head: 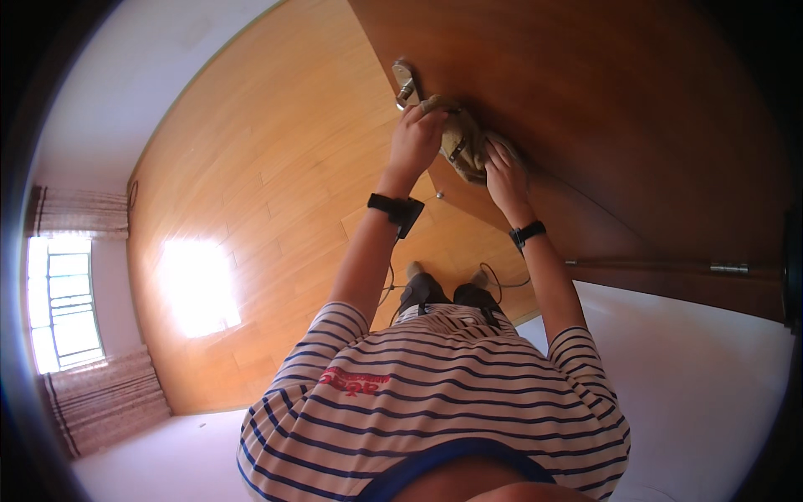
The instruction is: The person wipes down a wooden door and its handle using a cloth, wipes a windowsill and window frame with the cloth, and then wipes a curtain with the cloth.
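A brown cloth (463, 141) with darker stripes is bunched against the face of a wooden door (596, 100). My left hand (419, 135) grips its upper left end, close below the metal lever handle (404, 81) of the door. My right hand (504, 172) presses on the lower right part of the cloth, its fingers partly sunk in the folds. Both wrists wear black straps, and the left one carries a dark box-like piece.
Wooden floorboards (282, 169) stretch to the left, with a small metal doorstop (440, 195) near the door. Cables (502, 282) lie by my feet. Door hinges (729, 268) are at the right. A window (66, 301) with curtains (106, 398) stands far left.
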